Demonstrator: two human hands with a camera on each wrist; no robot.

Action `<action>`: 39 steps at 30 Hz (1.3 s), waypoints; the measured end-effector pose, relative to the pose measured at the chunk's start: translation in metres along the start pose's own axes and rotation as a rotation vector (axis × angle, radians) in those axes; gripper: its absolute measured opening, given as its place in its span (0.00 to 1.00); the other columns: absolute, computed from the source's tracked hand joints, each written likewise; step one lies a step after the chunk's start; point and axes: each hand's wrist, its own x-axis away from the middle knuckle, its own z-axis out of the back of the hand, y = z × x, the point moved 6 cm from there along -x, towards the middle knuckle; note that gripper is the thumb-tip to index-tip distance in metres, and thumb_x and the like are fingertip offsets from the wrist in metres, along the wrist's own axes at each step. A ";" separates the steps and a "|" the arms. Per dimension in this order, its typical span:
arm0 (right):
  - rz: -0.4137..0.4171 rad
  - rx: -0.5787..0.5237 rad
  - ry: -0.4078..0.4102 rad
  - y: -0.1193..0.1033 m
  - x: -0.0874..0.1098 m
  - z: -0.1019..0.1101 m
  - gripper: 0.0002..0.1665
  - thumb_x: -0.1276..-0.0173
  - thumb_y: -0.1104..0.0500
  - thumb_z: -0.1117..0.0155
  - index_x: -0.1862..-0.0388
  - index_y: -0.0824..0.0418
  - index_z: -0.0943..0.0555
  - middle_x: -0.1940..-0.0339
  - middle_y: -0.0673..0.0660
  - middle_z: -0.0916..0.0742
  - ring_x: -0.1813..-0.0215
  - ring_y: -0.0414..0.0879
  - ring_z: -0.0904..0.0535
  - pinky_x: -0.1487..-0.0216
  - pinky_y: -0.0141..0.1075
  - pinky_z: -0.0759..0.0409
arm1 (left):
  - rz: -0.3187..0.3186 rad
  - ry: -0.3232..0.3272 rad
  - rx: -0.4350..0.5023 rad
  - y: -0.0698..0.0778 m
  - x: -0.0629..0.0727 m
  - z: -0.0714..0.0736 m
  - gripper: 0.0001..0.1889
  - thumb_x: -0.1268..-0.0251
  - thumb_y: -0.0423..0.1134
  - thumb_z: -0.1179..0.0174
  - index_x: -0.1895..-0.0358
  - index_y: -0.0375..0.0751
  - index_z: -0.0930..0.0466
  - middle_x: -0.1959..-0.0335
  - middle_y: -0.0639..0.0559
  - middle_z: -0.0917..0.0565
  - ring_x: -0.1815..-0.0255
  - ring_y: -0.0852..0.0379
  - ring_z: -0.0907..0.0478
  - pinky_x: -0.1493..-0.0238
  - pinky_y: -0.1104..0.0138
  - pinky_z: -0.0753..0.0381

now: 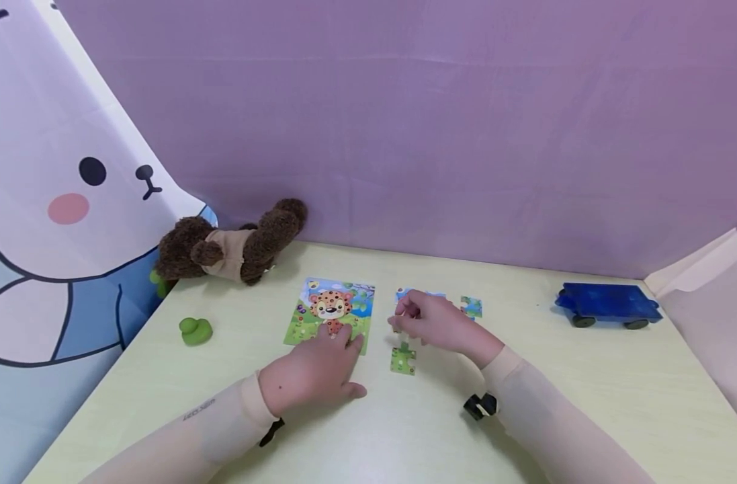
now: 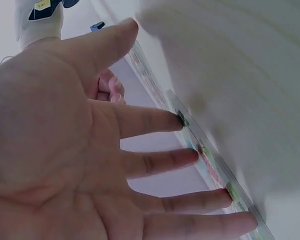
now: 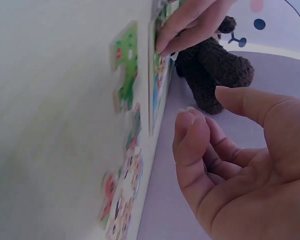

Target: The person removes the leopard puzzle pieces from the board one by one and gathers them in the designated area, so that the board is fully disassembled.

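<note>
A picture card [image 1: 328, 302] with a spotted cartoon cub lies on the table. The fingertips of my left hand [image 1: 314, 373] rest on its lower part, fingers spread and fairly straight, as the left wrist view also shows. My right hand [image 1: 437, 324] hovers just right of the card, over several jigsaw pieces that it partly hides. Its fingers are loosely curled, and in the right wrist view the thumb stands apart from them with nothing between. A green jigsaw piece [image 1: 402, 361] lies below that hand; a blue-green piece [image 1: 471, 306] lies beyond it, to the right.
A green toy duck [image 1: 195, 331] sits left of the card. Behind it, a brown plush bear [image 1: 226, 254] lies at the table's back left edge. The blue toy wagon [image 1: 610, 304] stands at the far right. A purple cloth [image 1: 404, 134] hangs behind the table.
</note>
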 end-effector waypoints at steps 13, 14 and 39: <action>0.039 -0.127 -0.074 -0.034 -0.038 -0.012 0.16 0.17 0.44 0.39 0.42 0.52 0.19 0.49 0.64 0.13 0.53 0.61 0.13 0.56 0.52 0.11 | 0.004 -0.045 -0.018 0.005 0.002 0.000 0.55 0.34 0.75 0.38 0.17 0.36 0.37 0.15 0.34 0.36 0.23 0.20 0.33 0.47 0.45 0.08; 0.049 -0.120 -0.080 -0.037 -0.042 -0.014 0.17 0.17 0.43 0.39 0.42 0.52 0.19 0.48 0.64 0.13 0.52 0.60 0.13 0.54 0.52 0.10 | 0.011 -0.047 -0.019 0.006 0.002 0.000 0.56 0.34 0.76 0.38 0.17 0.36 0.38 0.15 0.34 0.37 0.23 0.19 0.33 0.47 0.44 0.08; 0.135 0.057 -0.238 -0.052 -0.103 -0.077 0.06 0.21 0.52 0.34 0.51 0.50 0.13 0.55 0.48 0.12 0.54 0.42 0.18 0.46 0.38 0.18 | 0.031 -0.030 0.043 0.009 0.008 -0.005 0.58 0.31 0.75 0.41 0.15 0.32 0.44 0.11 0.33 0.49 0.10 0.34 0.53 0.26 0.28 0.29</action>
